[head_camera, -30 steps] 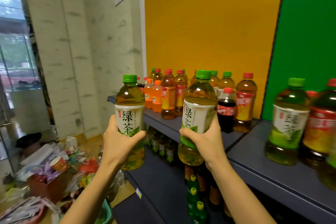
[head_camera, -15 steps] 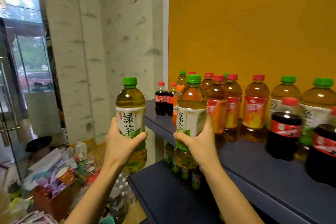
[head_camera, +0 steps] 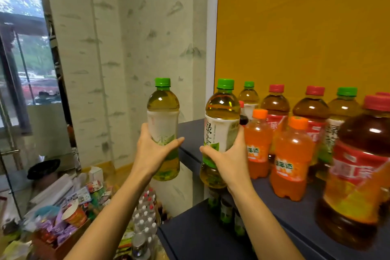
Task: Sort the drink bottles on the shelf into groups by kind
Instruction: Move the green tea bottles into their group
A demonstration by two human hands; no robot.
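My left hand [head_camera: 156, 152] grips a green-capped green tea bottle [head_camera: 163, 112], held upright in the air left of the shelf's end. My right hand [head_camera: 230, 158] holds a second green tea bottle [head_camera: 221, 120] upright over the left end of the dark shelf [head_camera: 192, 133]. On the shelf stand two orange soda bottles [head_camera: 256, 143] [head_camera: 292, 158], several red-capped brown tea bottles [head_camera: 275, 103] and more green tea bottles [head_camera: 249, 95] [head_camera: 344, 107]. A big red-capped tea bottle [head_camera: 358, 175] looms at the right.
A lower shelf board [head_camera: 200, 234] carries small bottles near its back. Left of the shelf, on the floor, sit a pack of water bottles [head_camera: 143, 217] and a heap of snacks and boxes [head_camera: 69, 213]. Behind the shelf rises a yellow panel [head_camera: 295, 27].
The view has swung left along the shelf, bringing the orange sodas close. Both hands still hold their green tea bottles, now near the shelf's left end.
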